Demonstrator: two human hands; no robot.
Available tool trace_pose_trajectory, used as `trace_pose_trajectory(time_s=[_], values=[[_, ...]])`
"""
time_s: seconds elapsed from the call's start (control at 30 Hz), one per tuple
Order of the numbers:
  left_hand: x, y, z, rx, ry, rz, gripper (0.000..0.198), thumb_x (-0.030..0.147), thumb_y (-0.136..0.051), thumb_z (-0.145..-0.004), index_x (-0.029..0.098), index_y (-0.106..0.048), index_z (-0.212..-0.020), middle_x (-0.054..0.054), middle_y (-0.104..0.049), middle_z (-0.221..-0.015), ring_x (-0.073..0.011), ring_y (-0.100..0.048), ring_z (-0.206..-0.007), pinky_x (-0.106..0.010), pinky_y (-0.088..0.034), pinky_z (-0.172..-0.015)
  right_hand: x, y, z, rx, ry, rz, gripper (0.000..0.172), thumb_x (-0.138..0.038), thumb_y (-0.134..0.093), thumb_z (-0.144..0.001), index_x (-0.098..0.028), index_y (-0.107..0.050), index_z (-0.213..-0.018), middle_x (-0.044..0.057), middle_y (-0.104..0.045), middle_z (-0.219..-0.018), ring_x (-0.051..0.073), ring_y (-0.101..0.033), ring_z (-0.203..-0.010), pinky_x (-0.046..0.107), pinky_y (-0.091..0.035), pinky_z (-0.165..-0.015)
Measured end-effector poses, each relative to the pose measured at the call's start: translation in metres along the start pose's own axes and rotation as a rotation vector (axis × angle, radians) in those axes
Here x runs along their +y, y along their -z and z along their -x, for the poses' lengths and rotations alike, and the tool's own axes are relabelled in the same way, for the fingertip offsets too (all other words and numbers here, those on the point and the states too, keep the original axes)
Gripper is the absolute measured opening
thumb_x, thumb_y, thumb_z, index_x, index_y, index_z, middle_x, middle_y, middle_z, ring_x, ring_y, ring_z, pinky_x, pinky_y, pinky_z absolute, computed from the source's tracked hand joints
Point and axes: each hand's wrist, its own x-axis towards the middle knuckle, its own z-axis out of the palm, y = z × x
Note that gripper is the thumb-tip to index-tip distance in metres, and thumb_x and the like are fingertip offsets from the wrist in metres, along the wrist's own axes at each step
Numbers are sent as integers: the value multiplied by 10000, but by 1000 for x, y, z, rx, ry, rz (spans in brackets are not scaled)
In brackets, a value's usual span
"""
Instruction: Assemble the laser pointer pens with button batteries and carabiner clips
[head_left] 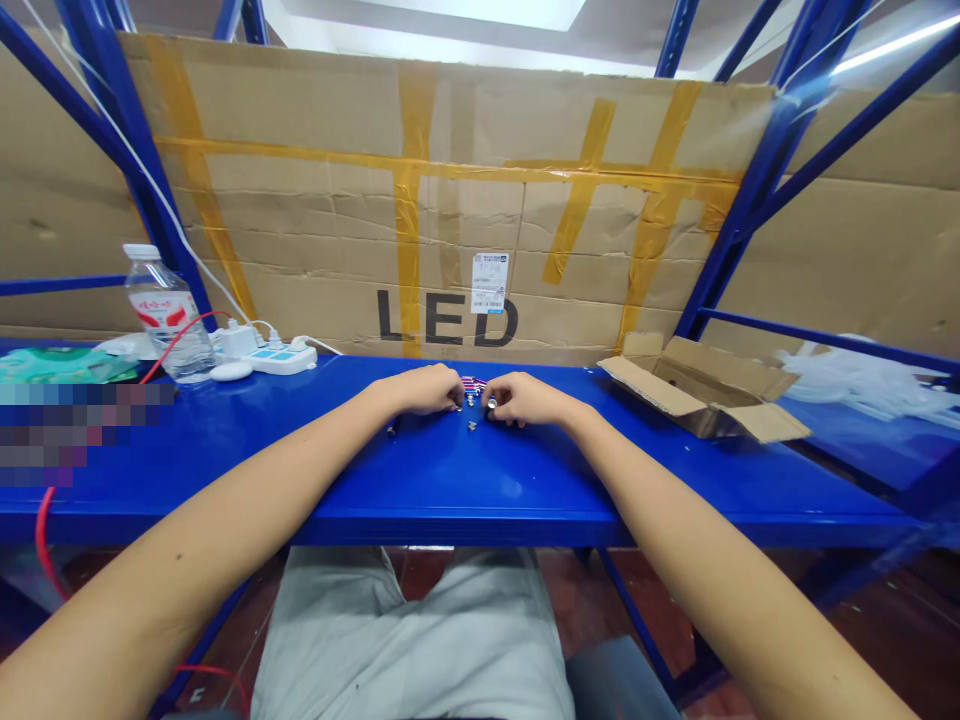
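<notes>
Metal small parts (472, 402) lie between the two hands at the middle of the blue table (450, 480). The left hand (427, 390) has its fingers curled down on the parts from 9 o'clock, and the right hand (521, 400) does the same from 3 o'clock; what each one pinches is too small to tell. A few loose silver pieces (472, 426) rest just at 6 o'clock of the fingertips. An open cardboard box (701, 390) lies at 3 o'clock, well apart. At 9 o'clock stand a water bottle (166, 315) and a white power strip (281, 355). Behind, at 12 o'clock, a taped cardboard sheet (450, 200) reads LED.
</notes>
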Motion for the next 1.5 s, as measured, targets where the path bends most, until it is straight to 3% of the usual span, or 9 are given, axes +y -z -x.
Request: trace_pose_trajectory(time_s=[0.23,0.4,0.57,0.63,0.9,1.1,1.3,1.43,1.5], values=[[-5,-2,0,47,24,119,93,107,-640,-659,198,-653,-644,4,-630,-601,-133,-539,-538,-235,-376,-540,1,2,1,7,-30,-25,136,-150,-630,-750,-166,-626,-885,-16,-606,-639,92,-553,-499,181,-420,-439],[-2,0,2,38,67,114,76,134,-635,-702,191,-662,-662,-9,-647,-620,-145,-549,-557,-246,-372,-546,1,2,0,15,-40,-34,126,-161,-643,-762,-165,-621,-885,-19,-601,-622,101,-560,-497,191,-429,-438],[15,6,-1,464,-75,50,178,185,-542,-849,180,-702,-927,-56,-720,-896,-160,-623,-781,-257,-432,-703,4,2,0,13,-31,-47,142,-142,-628,-779,-159,-617,-919,-7,-623,-650,97,-562,-495,184,-424,-438],[21,7,-3,528,-131,63,196,202,-525,-885,179,-697,-976,-57,-723,-927,-162,-633,-835,-263,-446,-751,5,2,-1,14,-29,-56,127,-141,-624,-787,-157,-610,-912,6,-645,-680,98,-573,-512,178,-422,-438],[22,-12,-8,440,-214,-6,233,203,-498,-922,196,-718,-999,-61,-716,-935,-175,-647,-851,-277,-459,-759,3,3,-1,-1,1,-65,175,-127,-595,-800,-149,-627,-970,22,-658,-698,112,-600,-538,171,-424,-422],[24,-6,-5,461,-98,-21,237,223,-505,-887,203,-706,-1013,-59,-726,-966,-193,-648,-880,-281,-456,-755,4,3,-1,3,-13,-81,159,-78,-577,-743,-157,-612,-875,12,-656,-682,110,-597,-537,177,-432,-432],[10,-1,3,149,55,-1,118,226,-609,-758,232,-723,-788,-31,-704,-731,-172,-598,-623,-261,-404,-596,0,4,1,-14,-31,-84,181,-60,-559,-740,-159,-622,-877,5,-645,-692,101,-593,-550,169,-439,-436],[7,-3,3,98,43,54,106,224,-639,-736,230,-728,-794,-24,-688,-705,-167,-585,-597,-256,-416,-589,-2,3,1,11,-15,-157,46,-154,-610,-804,-159,-592,-847,16,-654,-702,99,-595,-540,172,-435,-427],[8,-3,2,80,44,48,107,185,-645,-723,219,-720,-790,-20,-682,-699,-163,-586,-601,-248,-424,-598,-3,3,1,22,-16,-196,74,-222,-615,-840,-159,-577,-833,18,-650,-685,98,-589,-525,177,-429,-423]])
